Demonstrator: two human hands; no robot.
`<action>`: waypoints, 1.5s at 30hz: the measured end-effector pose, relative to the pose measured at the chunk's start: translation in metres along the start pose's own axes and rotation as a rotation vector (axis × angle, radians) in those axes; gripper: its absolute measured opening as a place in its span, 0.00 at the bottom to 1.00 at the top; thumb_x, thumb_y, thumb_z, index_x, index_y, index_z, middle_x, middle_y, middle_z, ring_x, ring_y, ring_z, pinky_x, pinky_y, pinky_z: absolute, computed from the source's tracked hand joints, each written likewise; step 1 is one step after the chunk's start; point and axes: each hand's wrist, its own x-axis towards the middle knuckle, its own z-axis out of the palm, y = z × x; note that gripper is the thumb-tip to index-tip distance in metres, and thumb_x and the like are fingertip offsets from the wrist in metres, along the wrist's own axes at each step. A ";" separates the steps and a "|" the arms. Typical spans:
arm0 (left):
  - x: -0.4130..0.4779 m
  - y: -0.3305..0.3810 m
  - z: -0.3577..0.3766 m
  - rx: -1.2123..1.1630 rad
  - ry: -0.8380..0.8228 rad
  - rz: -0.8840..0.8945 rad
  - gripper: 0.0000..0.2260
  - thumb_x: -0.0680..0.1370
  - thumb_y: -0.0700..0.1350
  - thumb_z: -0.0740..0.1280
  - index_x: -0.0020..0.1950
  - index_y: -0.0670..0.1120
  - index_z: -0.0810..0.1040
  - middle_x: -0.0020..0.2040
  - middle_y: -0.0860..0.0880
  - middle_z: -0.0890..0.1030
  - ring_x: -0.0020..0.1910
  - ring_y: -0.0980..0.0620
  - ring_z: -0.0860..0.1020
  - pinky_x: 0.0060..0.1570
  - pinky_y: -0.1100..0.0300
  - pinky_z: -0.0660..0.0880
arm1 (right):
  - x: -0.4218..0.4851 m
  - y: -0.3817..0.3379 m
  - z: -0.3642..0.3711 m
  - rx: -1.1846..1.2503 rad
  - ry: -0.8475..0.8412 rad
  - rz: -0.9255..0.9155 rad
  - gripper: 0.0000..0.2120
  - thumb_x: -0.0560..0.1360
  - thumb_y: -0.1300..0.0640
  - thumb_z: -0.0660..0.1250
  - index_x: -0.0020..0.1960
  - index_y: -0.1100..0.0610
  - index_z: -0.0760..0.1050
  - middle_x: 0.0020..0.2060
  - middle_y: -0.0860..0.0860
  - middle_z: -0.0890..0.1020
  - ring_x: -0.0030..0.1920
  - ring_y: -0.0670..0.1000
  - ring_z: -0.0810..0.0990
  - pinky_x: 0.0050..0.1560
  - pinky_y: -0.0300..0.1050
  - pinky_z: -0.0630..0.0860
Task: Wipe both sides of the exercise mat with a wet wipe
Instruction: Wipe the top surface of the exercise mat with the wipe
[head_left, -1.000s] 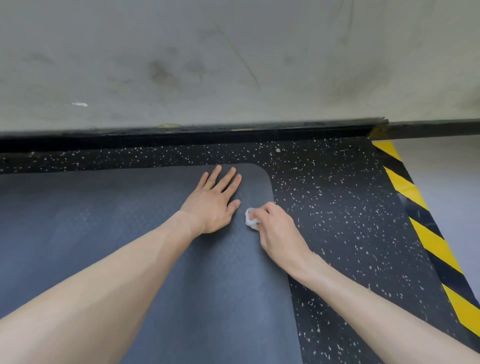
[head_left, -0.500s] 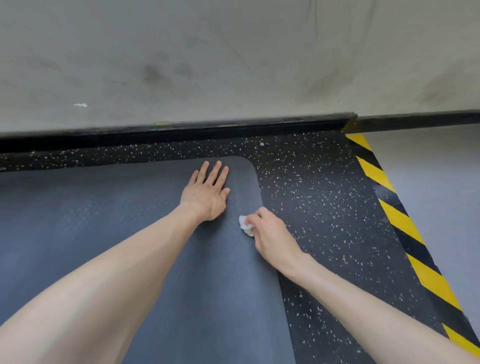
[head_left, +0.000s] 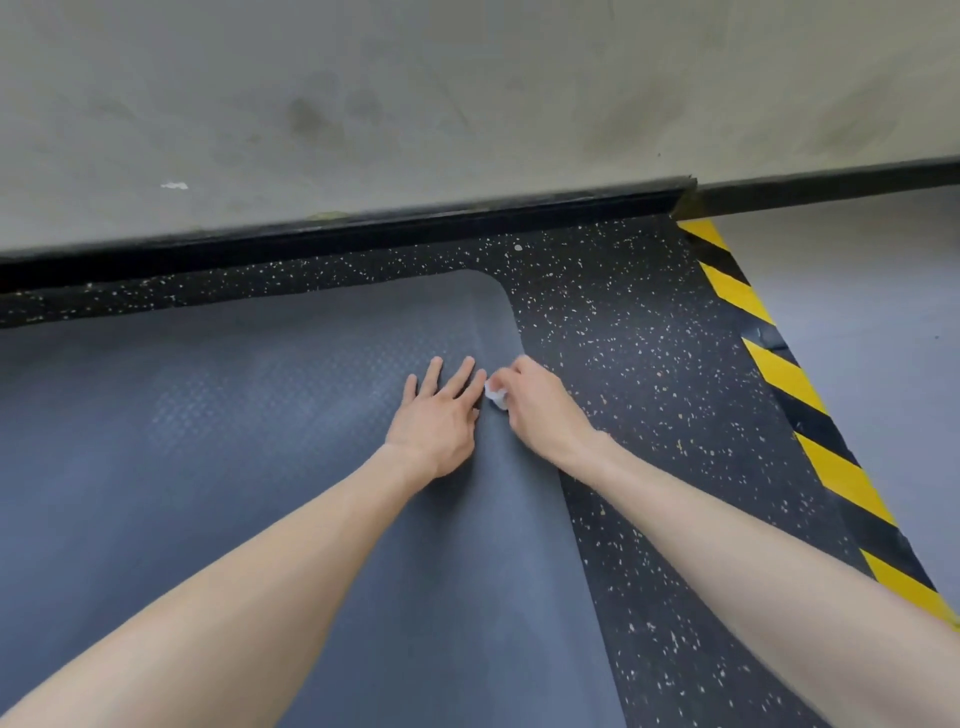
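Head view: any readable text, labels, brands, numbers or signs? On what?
None readable: no words, numbers or logos on the exercise mat, wet wipe, wall or speckled floor.
Only marking: yellow-black hazard tape on the floor, stripes without lettering.

My left hand (head_left: 439, 421) lies flat on the exercise mat (head_left: 234, 467), and my right hand (head_left: 540, 410), pinching the wet wipe (head_left: 496, 396), sits just beside its fingers (head_left: 460, 379) — barely a gap between them. Leftward and toward me the mat runs open. Ahead, a narrow strip of speckled floor (head_left: 649, 415) ends at the black skirting (head_left: 363, 234) and the wall (head_left: 467, 104). Rightward the floor lies flat out to the striped tape (head_left: 779, 374).
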 end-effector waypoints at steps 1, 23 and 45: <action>0.000 -0.002 0.001 -0.010 -0.009 0.006 0.25 0.86 0.50 0.46 0.83 0.53 0.42 0.82 0.55 0.41 0.81 0.43 0.39 0.79 0.43 0.42 | -0.019 -0.004 0.002 0.013 -0.024 -0.044 0.10 0.75 0.68 0.63 0.53 0.61 0.78 0.47 0.58 0.74 0.43 0.60 0.76 0.45 0.52 0.74; -0.053 0.009 0.030 0.073 -0.038 0.037 0.27 0.86 0.54 0.44 0.82 0.50 0.37 0.82 0.51 0.36 0.80 0.40 0.36 0.78 0.42 0.42 | -0.133 -0.025 0.007 0.020 -0.125 0.016 0.12 0.73 0.70 0.62 0.53 0.59 0.78 0.47 0.54 0.74 0.43 0.58 0.76 0.42 0.43 0.67; -0.101 0.051 0.043 0.096 -0.168 0.084 0.30 0.86 0.55 0.48 0.82 0.47 0.37 0.82 0.50 0.35 0.79 0.35 0.35 0.77 0.38 0.43 | -0.223 -0.037 0.006 -0.009 -0.214 0.094 0.08 0.73 0.69 0.62 0.47 0.58 0.75 0.44 0.53 0.72 0.36 0.53 0.70 0.40 0.45 0.69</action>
